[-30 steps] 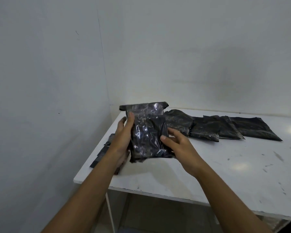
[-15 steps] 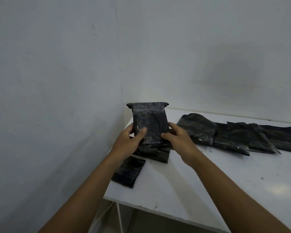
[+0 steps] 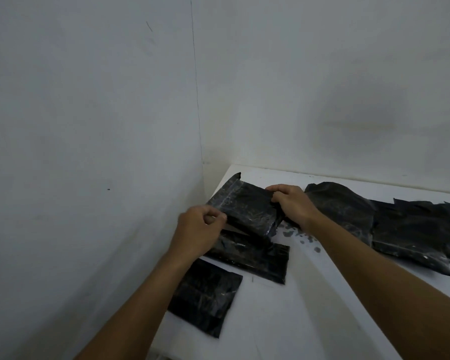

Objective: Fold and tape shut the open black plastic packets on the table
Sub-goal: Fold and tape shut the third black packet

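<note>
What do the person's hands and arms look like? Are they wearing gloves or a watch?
No gloves: the left hand and right hand are both bare. The left forearm and right forearm are bare too, no sleeves in view. I see no watch, bracelet or rings, though the picture is dim.

glossy black plastic packets [image 3: 247, 211], white table [image 3: 309, 302] with dark specks, pale grey-white walls [image 3: 88, 126]

1. Dim, flat, greyish light; the left wall [image 3: 88, 126] looks dull blue-grey.
2. A soft, smudgy shadow darkens the back wall [image 3: 361, 120] at right.
3. The black packets [image 3: 247, 211] show faint sheen but little detail.
4. Slight overall softness; straight lines bow near the edges.
</note>
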